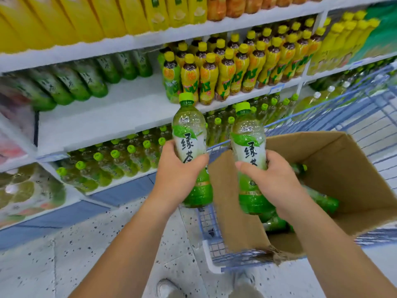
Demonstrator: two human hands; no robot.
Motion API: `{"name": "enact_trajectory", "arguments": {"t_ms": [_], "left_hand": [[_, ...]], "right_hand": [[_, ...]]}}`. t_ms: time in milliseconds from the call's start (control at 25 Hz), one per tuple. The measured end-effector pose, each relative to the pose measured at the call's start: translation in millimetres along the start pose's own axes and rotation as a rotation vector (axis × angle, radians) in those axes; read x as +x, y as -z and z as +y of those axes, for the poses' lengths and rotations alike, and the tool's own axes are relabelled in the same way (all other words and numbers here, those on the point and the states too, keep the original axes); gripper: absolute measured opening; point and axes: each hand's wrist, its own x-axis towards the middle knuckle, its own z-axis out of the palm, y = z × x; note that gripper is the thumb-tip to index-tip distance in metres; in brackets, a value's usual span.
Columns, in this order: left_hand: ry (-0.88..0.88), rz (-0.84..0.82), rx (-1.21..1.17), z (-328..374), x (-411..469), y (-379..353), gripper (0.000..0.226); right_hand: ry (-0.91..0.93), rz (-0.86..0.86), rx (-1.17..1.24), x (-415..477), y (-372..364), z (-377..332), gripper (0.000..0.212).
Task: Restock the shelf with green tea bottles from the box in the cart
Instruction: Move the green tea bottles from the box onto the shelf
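Green tea held by the box (343, 168), bound for the shelf (120, 112).
Left hand (178, 166) clasps one bottle (189, 130), right hand (272, 179) a second bottle (247, 134); best set both upright, labels forward.

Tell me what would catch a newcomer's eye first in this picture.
At centre, the left hand grips one green tea bottle and the right hand a second green tea bottle, both cap-up, by the open cardboard box in the blue cart. Behind them, the white middle shelf has a bare stretch beside the yellow-capped bottles.
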Motion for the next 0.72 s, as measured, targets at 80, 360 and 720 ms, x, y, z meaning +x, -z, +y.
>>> {"name": "enact_trajectory", "arguments": {"t_ms": [80, 360, 720], "left_hand": [[-0.019, 0.023, 0.017, 4, -9, 43, 0.042], [-0.061, 0.128, 0.123, -3, -3, 158, 0.051], [-0.071, 0.228, 0.291, -67, 133, 214, 0.051]], "right_hand": [[0.008, -0.028, 0.003, -18, -25, -24, 0.022], [0.047, -0.108, -0.11, -34, -124, -76, 0.03], [0.104, -0.191, -0.128, 91, -250, -60, 0.027]]}}
